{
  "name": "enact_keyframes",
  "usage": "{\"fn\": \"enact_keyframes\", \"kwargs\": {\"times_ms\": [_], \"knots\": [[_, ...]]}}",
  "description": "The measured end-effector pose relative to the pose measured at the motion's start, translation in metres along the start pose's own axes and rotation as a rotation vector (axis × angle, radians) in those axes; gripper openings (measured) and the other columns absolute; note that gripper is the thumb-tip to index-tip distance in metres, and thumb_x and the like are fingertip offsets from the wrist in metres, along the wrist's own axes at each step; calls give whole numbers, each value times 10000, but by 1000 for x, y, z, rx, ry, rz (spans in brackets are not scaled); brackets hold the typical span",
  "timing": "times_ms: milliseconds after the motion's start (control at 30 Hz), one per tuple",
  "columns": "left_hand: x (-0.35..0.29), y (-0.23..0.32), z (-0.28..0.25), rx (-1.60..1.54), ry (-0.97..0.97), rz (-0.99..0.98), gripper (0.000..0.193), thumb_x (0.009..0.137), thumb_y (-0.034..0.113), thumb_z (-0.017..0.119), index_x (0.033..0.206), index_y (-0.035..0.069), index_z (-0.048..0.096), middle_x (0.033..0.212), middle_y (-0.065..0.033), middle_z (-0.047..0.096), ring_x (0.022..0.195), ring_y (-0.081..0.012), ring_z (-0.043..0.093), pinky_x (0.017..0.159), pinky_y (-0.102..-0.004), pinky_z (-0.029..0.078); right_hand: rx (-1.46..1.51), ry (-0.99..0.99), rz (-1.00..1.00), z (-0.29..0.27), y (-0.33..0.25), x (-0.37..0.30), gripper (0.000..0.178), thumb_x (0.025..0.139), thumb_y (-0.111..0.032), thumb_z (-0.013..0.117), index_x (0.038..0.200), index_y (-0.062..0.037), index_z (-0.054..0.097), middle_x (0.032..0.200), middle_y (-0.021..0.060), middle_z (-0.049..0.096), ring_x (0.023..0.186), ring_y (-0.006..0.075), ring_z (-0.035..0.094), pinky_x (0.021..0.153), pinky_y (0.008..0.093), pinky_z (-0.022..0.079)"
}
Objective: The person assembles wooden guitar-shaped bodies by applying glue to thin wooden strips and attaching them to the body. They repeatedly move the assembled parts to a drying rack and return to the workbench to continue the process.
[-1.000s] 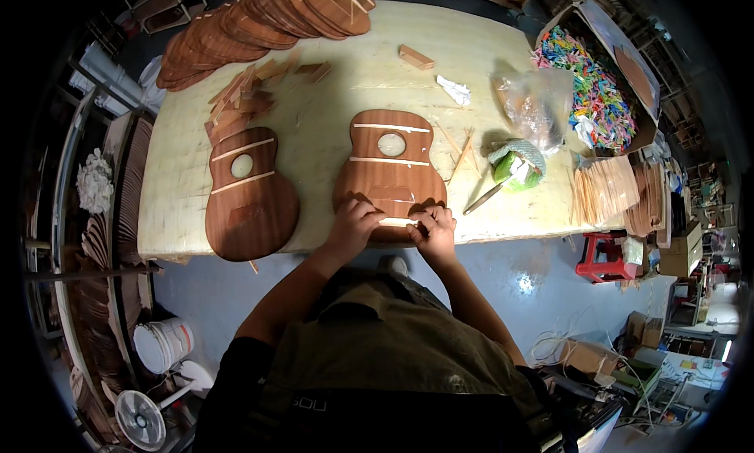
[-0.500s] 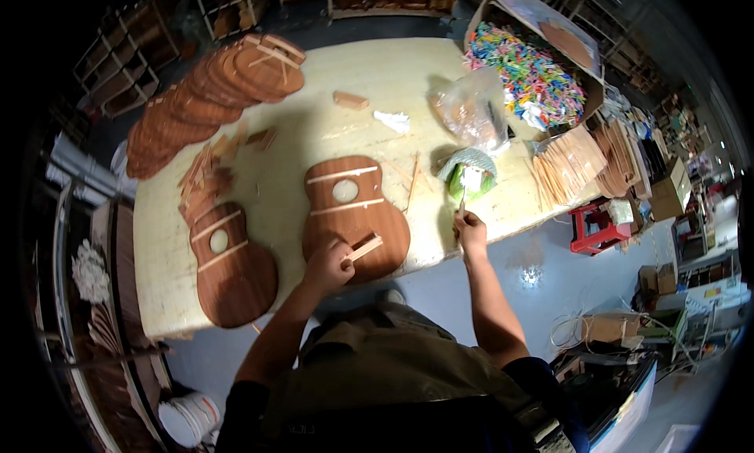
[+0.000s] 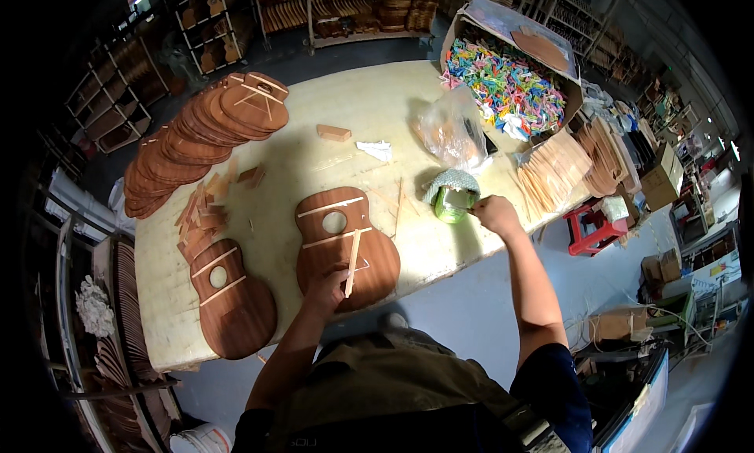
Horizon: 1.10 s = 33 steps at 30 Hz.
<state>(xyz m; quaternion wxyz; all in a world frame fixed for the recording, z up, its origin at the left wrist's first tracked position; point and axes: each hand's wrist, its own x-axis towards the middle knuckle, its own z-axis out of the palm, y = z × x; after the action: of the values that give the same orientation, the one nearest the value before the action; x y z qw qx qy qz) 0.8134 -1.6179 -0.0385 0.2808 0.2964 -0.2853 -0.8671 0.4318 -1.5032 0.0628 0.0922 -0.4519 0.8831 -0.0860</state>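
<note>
My left hand (image 3: pixel 320 294) is closed round a pale wooden strip (image 3: pixel 354 258), which stands up from the fingers over a brown guitar-shaped wood panel (image 3: pixel 314 253). That panel has a round hole and two pale cross strips. At the right, my right hand (image 3: pixel 498 216) is closed at the rim of a green container (image 3: pixel 450 212) with a grey-green crust on its far side and whitish stuff inside. It grips a thin-handled tool, mostly hidden by the fingers and the container. A second, smaller panel (image 3: pixel 239 311) with a hole and strips lies to the left.
Overlapping brown panels (image 3: pixel 200 127) line the table's far left, with small wood pieces (image 3: pixel 206 213) before them. A wood block (image 3: pixel 334 132), white crumpled scrap (image 3: pixel 375 150), clear plastic bag (image 3: pixel 452 131), box of coloured clips (image 3: pixel 506 80) and bundled strips (image 3: pixel 554 170) lie beyond. A red stool (image 3: pixel 589 233) stands right.
My right hand has moved from the container's near side to its right rim. The strip in my left hand has turned from slanting right to nearly upright. The whole view has shifted slightly.
</note>
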Motion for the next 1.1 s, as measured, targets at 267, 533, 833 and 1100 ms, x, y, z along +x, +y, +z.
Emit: {"fn": "enact_keyframes", "kwargs": {"times_ms": [267,533,833,1100], "knots": [[5,1,17,-298,-217,-198,282,852,166,627,1063,-11,569,910,-67,583,825,-161,540,735,-280,452,1173,-413,81,-28,-16,-70,272,950,-226,554,1085,-17,665,682,13,629,496,49,445,429,194,303],[-12,25,85,-280,-470,-279,300,889,188,567,1105,-20,561,881,-56,559,824,-121,538,652,-226,450,472,403,-379,10,-92,-102,221,843,-164,685,1035,-57,708,672,55,563,577,166,512,545,304,451],[-2,10,62,-426,-349,-281,245,914,159,528,1082,-19,545,900,-84,571,826,-146,533,615,-223,454,328,555,-666,26,-100,-128,260,760,-126,734,1018,-92,727,635,31,536,576,167,523,485,298,447],[-4,26,52,-305,-405,-214,203,935,156,497,1049,-7,536,880,-72,570,677,-101,522,613,-207,450,318,486,-884,35,-114,-149,255,747,-94,741,1001,-89,733,688,31,560,598,166,518,498,287,443]]}}
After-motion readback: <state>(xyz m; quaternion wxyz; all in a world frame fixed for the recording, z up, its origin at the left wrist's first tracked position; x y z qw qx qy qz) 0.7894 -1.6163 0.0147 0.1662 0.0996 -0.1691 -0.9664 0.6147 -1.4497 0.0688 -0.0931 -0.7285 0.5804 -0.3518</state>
